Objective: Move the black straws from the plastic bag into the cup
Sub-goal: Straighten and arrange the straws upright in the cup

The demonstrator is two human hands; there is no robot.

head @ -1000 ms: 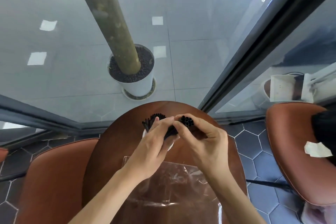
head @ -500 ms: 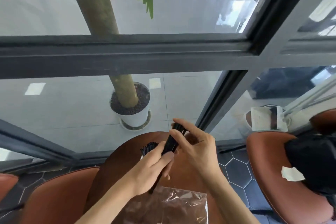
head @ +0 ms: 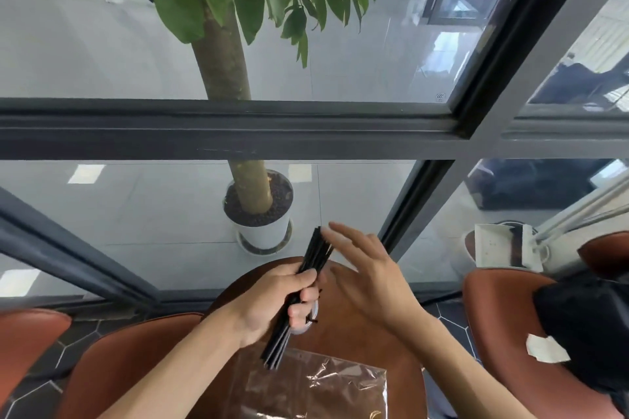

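While the black straws (head: pixel 315 260) are being gripped by the left hand (head: pixel 272 299) above the cup (head: pixel 308 325), right hand (head: pixel 367 277) w/ fingers spread is being kept beside; ends should be evened, then lowered into it.

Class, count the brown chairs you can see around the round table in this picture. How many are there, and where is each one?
4. One chair at far left, one just left of the table, one right of it, one at the far right edge. Others may be out of view.

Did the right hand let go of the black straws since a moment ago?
Yes. The right hand has come off the black straws and opened, now just right of them above the round table. The left hand alone grips the bundle.
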